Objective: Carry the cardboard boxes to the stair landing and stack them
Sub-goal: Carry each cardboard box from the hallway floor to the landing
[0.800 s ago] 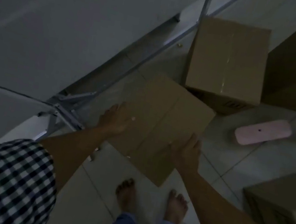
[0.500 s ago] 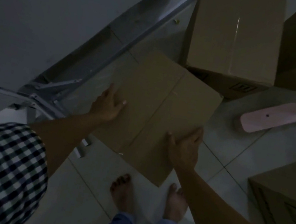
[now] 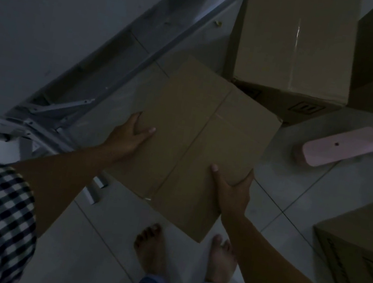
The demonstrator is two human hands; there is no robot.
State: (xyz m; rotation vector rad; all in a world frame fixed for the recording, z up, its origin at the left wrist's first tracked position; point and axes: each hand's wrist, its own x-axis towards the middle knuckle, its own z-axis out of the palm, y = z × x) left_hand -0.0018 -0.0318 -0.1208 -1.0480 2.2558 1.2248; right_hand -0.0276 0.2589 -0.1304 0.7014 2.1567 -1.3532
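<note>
Left hand and right hand clasp the plain brown cardboard box, fingers wrapped over opposite edges; no readable writing on it

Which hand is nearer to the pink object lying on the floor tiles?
Right. The right hand grips the held cardboard box at its edge facing the pink object; the left hand holds the opposite edge, farther away.
</note>
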